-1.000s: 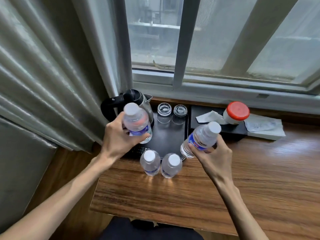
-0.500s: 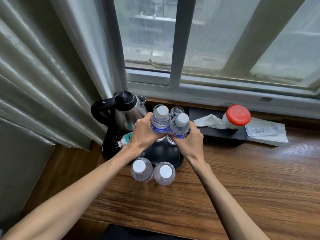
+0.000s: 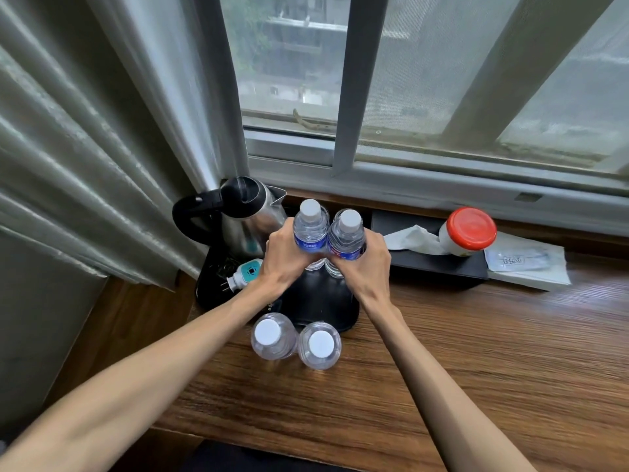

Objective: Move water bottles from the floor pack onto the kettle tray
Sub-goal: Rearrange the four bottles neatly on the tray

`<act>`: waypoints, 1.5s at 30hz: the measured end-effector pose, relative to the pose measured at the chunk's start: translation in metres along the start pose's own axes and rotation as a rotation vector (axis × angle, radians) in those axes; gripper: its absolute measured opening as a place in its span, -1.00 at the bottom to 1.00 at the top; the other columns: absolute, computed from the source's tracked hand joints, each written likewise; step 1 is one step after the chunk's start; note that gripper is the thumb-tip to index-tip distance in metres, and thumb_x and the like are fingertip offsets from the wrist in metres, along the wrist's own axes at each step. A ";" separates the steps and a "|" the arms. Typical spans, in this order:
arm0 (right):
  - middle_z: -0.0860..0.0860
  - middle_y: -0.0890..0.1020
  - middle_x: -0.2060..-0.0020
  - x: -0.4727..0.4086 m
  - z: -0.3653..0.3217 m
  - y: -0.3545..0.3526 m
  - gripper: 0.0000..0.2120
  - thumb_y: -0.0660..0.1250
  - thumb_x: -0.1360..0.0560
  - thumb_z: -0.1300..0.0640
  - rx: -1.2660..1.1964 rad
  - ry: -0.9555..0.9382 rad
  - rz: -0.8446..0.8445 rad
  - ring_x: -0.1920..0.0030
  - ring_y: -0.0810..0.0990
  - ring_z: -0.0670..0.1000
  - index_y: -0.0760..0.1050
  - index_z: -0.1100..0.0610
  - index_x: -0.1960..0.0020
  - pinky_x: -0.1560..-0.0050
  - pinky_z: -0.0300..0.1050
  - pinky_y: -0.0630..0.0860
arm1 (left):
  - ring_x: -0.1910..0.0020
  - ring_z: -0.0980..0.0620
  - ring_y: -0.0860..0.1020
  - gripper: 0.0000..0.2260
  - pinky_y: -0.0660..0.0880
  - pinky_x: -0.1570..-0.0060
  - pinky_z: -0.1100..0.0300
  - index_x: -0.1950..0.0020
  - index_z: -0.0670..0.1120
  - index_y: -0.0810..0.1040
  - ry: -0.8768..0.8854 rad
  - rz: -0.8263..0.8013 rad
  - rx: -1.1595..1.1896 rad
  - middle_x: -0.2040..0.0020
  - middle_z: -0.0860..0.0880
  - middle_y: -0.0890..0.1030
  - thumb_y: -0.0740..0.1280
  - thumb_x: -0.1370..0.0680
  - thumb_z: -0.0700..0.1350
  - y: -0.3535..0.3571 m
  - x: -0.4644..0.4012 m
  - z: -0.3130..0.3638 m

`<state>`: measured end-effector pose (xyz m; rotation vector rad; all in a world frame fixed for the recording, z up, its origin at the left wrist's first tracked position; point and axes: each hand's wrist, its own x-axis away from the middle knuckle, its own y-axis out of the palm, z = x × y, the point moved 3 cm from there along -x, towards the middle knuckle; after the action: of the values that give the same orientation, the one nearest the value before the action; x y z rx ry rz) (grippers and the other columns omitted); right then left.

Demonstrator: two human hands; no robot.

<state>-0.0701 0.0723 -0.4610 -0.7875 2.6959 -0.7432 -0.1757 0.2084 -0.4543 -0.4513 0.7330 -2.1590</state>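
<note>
By the window, both hands' fingers [image 3: 369, 248] clamp water bottles [image 3: 310, 229] above the wooden table [image 3: 476, 352].

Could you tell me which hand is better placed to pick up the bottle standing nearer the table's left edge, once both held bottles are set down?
Probably the left hand: that bottle stands beside its forearm, while the right hand would cross over.

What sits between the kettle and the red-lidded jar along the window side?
In the head view, two water bottles, side by side, gripped by the left hand and right hand, plus crumpled tissue beside the jar; kettle left.
</note>
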 end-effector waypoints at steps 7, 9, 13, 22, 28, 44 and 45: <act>-0.10 0.55 -0.01 0.002 0.004 -0.001 -0.46 0.61 -0.28 -0.08 -0.044 -0.019 -0.038 -0.07 0.54 -0.05 0.55 0.05 -0.19 -0.05 -0.17 0.50 | -0.06 -0.13 0.65 -0.29 0.59 0.01 -0.06 -0.20 -0.11 0.52 -0.014 -0.011 0.038 -0.06 -0.08 0.69 0.58 -0.20 0.24 0.001 0.003 -0.002; -0.10 0.56 0.00 0.000 0.004 -0.003 -0.48 0.62 -0.29 -0.06 -0.061 -0.033 -0.058 -0.05 0.54 -0.06 0.56 0.03 -0.17 -0.03 -0.12 0.53 | -0.06 -0.11 0.66 -0.26 0.59 0.00 -0.04 -0.21 -0.11 0.52 0.002 -0.021 0.031 -0.06 -0.07 0.70 0.59 -0.18 0.25 0.001 0.001 -0.002; -0.18 0.54 0.05 -0.007 -0.001 -0.005 -0.52 0.60 -0.28 -0.03 -0.071 -0.066 -0.088 -0.04 0.56 -0.03 0.57 0.03 -0.15 -0.06 0.01 0.56 | -0.06 -0.08 0.66 -0.29 0.60 0.01 0.00 -0.20 -0.08 0.52 -0.006 -0.043 0.017 -0.06 -0.04 0.70 0.62 -0.19 0.22 0.000 -0.004 -0.003; -0.03 0.56 -0.33 0.000 0.006 -0.005 -0.09 0.63 -0.27 -0.04 -0.145 0.067 -0.147 -0.30 0.54 -0.08 0.31 0.09 -0.51 -0.34 0.00 0.49 | -0.26 0.03 0.58 -0.07 0.51 -0.19 0.17 -0.43 -0.03 0.38 -0.053 -0.224 0.151 -0.24 0.03 0.63 0.67 -0.14 0.13 -0.004 -0.006 -0.008; 0.06 0.48 -0.40 0.035 -0.003 -0.028 -0.20 0.56 -0.42 0.20 -0.196 0.155 -0.007 -0.37 0.46 -0.09 0.26 0.15 -0.56 -0.35 -0.14 0.46 | -0.42 -0.02 0.44 -0.21 0.36 -0.44 0.02 -0.57 -0.24 0.23 -0.101 -0.243 0.358 -0.46 -0.17 0.42 0.50 -0.41 -0.42 -0.032 0.016 -0.005; -0.09 0.43 -0.44 0.184 -0.002 -0.018 -0.10 0.53 -0.31 0.17 -0.148 0.191 -0.378 -0.45 0.38 -0.12 0.22 0.06 -0.57 -0.45 0.01 0.37 | -0.32 0.09 0.54 -0.27 0.40 -0.40 0.13 -0.42 -0.12 0.43 0.009 -0.416 0.317 -0.31 0.00 0.59 0.51 -0.26 -0.29 -0.055 0.155 -0.074; -0.10 0.42 -0.44 0.184 -0.006 -0.012 -0.09 0.57 -0.31 0.08 -0.151 0.176 -0.370 -0.45 0.38 -0.11 0.23 0.09 -0.56 -0.45 0.01 0.37 | -0.31 0.12 0.53 -0.25 0.40 -0.40 0.12 -0.42 -0.08 0.43 0.015 -0.393 0.268 -0.30 0.05 0.59 0.58 -0.26 -0.20 -0.053 0.157 -0.074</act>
<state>-0.2194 -0.0367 -0.4643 -1.3423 2.8211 -0.7190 -0.3430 0.1396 -0.4656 -0.4663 0.3729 -2.5848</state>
